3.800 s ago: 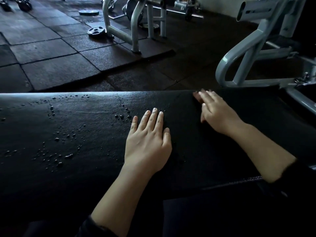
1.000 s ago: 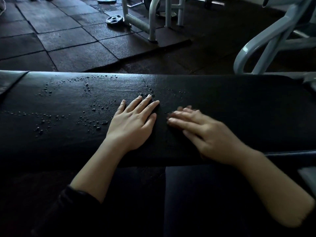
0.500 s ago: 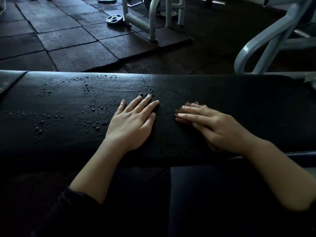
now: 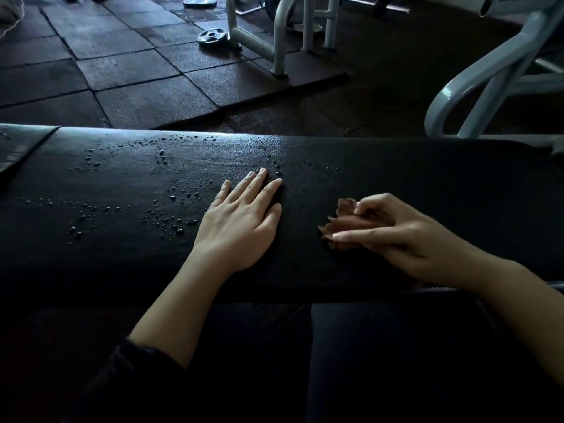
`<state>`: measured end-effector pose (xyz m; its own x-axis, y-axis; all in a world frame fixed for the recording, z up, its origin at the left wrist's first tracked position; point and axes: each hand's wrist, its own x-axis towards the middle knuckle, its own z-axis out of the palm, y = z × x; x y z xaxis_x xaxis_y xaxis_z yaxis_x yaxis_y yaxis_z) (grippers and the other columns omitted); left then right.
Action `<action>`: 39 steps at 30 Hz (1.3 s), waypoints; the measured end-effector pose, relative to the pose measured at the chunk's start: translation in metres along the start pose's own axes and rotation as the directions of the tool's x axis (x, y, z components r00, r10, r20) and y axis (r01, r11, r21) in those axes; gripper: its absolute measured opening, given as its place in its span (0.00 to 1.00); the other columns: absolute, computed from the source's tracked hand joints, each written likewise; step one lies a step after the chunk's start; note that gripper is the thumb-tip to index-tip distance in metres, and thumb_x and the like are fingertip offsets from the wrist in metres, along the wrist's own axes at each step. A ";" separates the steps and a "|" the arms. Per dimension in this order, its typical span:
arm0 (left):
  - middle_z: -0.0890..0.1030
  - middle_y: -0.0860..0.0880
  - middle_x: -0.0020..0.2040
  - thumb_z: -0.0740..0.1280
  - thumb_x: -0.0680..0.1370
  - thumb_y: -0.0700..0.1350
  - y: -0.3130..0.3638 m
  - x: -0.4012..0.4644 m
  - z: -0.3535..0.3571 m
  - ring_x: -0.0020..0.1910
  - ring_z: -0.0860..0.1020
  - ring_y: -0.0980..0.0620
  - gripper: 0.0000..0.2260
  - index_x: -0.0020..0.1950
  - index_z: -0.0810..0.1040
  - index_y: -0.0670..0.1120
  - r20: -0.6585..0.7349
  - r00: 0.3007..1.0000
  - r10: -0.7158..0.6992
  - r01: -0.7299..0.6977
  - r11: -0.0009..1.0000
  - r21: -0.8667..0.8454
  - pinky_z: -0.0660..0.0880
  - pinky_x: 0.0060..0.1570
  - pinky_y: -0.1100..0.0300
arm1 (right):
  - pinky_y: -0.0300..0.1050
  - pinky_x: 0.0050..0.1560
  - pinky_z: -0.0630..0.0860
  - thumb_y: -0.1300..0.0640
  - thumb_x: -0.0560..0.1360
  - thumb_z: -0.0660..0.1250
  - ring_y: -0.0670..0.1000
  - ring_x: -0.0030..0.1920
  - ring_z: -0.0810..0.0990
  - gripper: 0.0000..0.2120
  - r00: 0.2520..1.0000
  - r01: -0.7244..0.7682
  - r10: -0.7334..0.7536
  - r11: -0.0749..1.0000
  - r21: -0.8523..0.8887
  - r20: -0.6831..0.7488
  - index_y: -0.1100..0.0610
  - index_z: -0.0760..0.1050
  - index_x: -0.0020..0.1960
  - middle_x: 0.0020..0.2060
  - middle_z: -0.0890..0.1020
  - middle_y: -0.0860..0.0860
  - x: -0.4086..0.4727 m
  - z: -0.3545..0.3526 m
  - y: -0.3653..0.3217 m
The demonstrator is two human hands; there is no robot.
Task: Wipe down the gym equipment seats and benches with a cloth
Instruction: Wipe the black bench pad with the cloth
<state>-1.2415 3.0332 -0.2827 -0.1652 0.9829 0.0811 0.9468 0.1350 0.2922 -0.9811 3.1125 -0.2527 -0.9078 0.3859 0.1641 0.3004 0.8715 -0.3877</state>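
Black vinyl: the bench pad [image 4: 396,178] runs from the left edge of the view to the right edge, its far long edge catching a pale sheen.
Water droplets [image 4: 171,209]: beaded over the left half of the pad, thinning out toward its middle; the right half looks matte.
Left hand [image 4: 241,218]: flat on the middle of the pad, palm down, fingers straight and slightly spread, fingertips at the rim of the droplet patch; it grasps nothing.
Right hand [image 4: 393,233]: just right of the left hand and apart from it, fingers curled, pinching a small crumpled cloth.
Cloth [image 4: 341,221]: reddish-brown, bunched under the right fingers, resting on the pad toward its near edge.
Floor [image 4: 137,74]: dark rubber tiles beyond the far edge of the pad.
Weight plate [image 4: 212,36]: lying on the tiles beside a pale steel machine frame [image 4: 280,35].
Second frame [image 4: 488,77]: pale curved tubing past the pad's far right corner.
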 end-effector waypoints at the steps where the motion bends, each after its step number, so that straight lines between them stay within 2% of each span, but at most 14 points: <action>1: 0.46 0.59 0.79 0.48 0.82 0.56 0.000 0.000 0.000 0.76 0.42 0.63 0.24 0.78 0.50 0.58 -0.005 1.000 -0.007 0.007 1.000 -0.005 0.37 0.75 0.58 | 0.39 0.63 0.69 0.53 0.79 0.58 0.46 0.64 0.70 0.16 1.000 0.011 -0.011 1.000 -0.005 -0.008 0.44 0.76 0.63 0.62 0.70 0.51 0.007 0.004 -0.001; 5: 0.49 0.59 0.78 0.50 0.82 0.56 -0.001 0.003 0.000 0.76 0.45 0.63 0.23 0.78 0.53 0.58 -0.025 1.000 -0.015 0.014 1.000 -0.023 0.39 0.75 0.60 | 0.37 0.66 0.67 0.52 0.79 0.58 0.44 0.66 0.70 0.16 0.995 0.083 -0.085 0.996 0.035 0.049 0.45 0.75 0.65 0.65 0.71 0.50 0.025 0.014 -0.020; 8: 0.53 0.59 0.78 0.51 0.82 0.56 -0.001 0.006 -0.001 0.77 0.49 0.61 0.22 0.77 0.56 0.59 -0.039 0.999 -0.025 0.024 0.999 -0.034 0.41 0.75 0.60 | 0.33 0.66 0.65 0.47 0.78 0.58 0.40 0.68 0.67 0.21 0.996 0.039 -0.042 0.998 0.043 0.073 0.44 0.67 0.71 0.68 0.68 0.43 0.023 0.013 -0.024; 10: 0.54 0.59 0.78 0.51 0.82 0.56 -0.001 0.006 0.000 0.77 0.50 0.60 0.22 0.77 0.57 0.59 -0.059 0.998 -0.028 0.026 0.999 -0.026 0.42 0.75 0.60 | 0.32 0.69 0.60 0.43 0.78 0.55 0.38 0.71 0.62 0.24 0.999 0.010 -0.008 0.999 -0.034 0.052 0.45 0.62 0.74 0.71 0.65 0.42 0.020 0.021 -0.026; 12: 0.53 0.59 0.78 0.50 0.82 0.56 0.000 0.005 0.001 0.77 0.49 0.61 0.22 0.77 0.56 0.59 -0.066 0.997 -0.035 0.034 0.999 -0.023 0.41 0.75 0.59 | 0.38 0.72 0.58 0.43 0.79 0.54 0.41 0.74 0.58 0.25 1.000 0.020 -0.018 0.991 -0.129 0.015 0.48 0.63 0.74 0.73 0.64 0.43 0.019 0.032 -0.027; 14: 0.49 0.59 0.79 0.47 0.83 0.56 0.001 0.004 0.002 0.76 0.44 0.62 0.23 0.79 0.52 0.57 -0.048 0.997 -0.068 0.066 0.997 -0.032 0.38 0.75 0.59 | 0.43 0.74 0.58 0.44 0.80 0.55 0.42 0.74 0.57 0.24 1.000 0.013 -0.013 0.995 -0.099 0.010 0.49 0.64 0.73 0.73 0.65 0.44 0.022 0.036 -0.027; 18: 0.44 0.56 0.79 0.42 0.83 0.55 0.000 0.005 0.002 0.76 0.39 0.61 0.24 0.79 0.47 0.53 -0.016 0.991 -0.132 0.131 0.990 -0.045 0.35 0.74 0.60 | 0.41 0.74 0.55 0.45 0.79 0.56 0.43 0.74 0.59 0.23 1.000 0.020 -0.021 1.000 -0.022 -0.019 0.49 0.65 0.72 0.72 0.66 0.44 0.044 0.035 -0.018; 20: 0.44 0.56 0.79 0.41 0.83 0.55 0.001 0.005 0.001 0.76 0.40 0.61 0.24 0.79 0.47 0.52 -0.014 0.991 -0.131 0.131 0.991 -0.034 0.35 0.74 0.60 | 0.41 0.74 0.54 0.45 0.78 0.57 0.43 0.74 0.60 0.23 0.999 -0.025 0.025 1.000 0.020 -0.020 0.49 0.66 0.72 0.72 0.67 0.45 0.068 0.035 -0.008; 24: 0.43 0.56 0.79 0.44 0.83 0.56 0.001 0.004 0.000 0.76 0.40 0.61 0.25 0.79 0.46 0.52 -0.012 0.991 -0.131 0.131 0.991 0.017 0.35 0.74 0.61 | 0.47 0.75 0.55 0.53 0.78 0.63 0.45 0.73 0.62 0.21 0.980 -0.179 0.185 0.980 0.086 -0.074 0.49 0.69 0.70 0.70 0.70 0.47 0.110 0.023 0.035; 28: 0.42 0.56 0.79 0.44 0.83 0.56 0.001 0.003 0.001 0.76 0.39 0.61 0.25 0.79 0.45 0.53 -0.017 0.991 -0.129 0.130 0.991 0.036 0.35 0.74 0.60 | 0.43 0.75 0.54 0.57 0.77 0.65 0.43 0.72 0.62 0.21 0.922 -0.346 0.356 0.934 0.088 -0.152 0.49 0.69 0.69 0.69 0.70 0.45 0.090 0.009 0.043; 32: 0.43 0.56 0.79 0.43 0.83 0.56 0.001 0.004 0.002 0.76 0.40 0.61 0.25 0.79 0.46 0.53 -0.026 0.991 -0.131 0.132 0.991 0.017 0.36 0.74 0.59 | 0.43 0.75 0.55 0.53 0.76 0.66 0.41 0.72 0.62 0.21 0.948 -0.256 0.263 0.965 0.060 -0.179 0.47 0.70 0.69 0.67 0.68 0.39 0.053 0.023 0.005; 35: 0.44 0.57 0.79 0.41 0.82 0.56 0.001 0.005 0.002 0.76 0.40 0.61 0.25 0.79 0.47 0.53 -0.027 0.991 -0.134 0.134 0.991 -0.004 0.36 0.74 0.59 | 0.41 0.74 0.57 0.47 0.75 0.63 0.40 0.72 0.63 0.22 0.966 -0.172 0.181 0.983 0.067 -0.182 0.47 0.71 0.68 0.68 0.70 0.41 0.059 0.038 -0.013; 39: 0.44 0.56 0.79 0.41 0.83 0.56 0.001 0.003 0.001 0.76 0.40 0.61 0.25 0.79 0.46 0.53 -0.017 0.991 -0.132 0.133 0.991 0.020 0.36 0.74 0.59 | 0.44 0.74 0.58 0.50 0.75 0.64 0.43 0.72 0.64 0.21 0.984 -0.115 0.131 0.984 0.134 -0.121 0.49 0.72 0.68 0.68 0.72 0.46 0.098 0.036 0.003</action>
<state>-1.2413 3.0368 -0.2831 -0.2937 0.9541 0.0578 0.9218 0.2668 0.2811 -1.0804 3.1419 -0.2706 -0.8184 0.5308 0.2201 0.3610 0.7729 -0.5218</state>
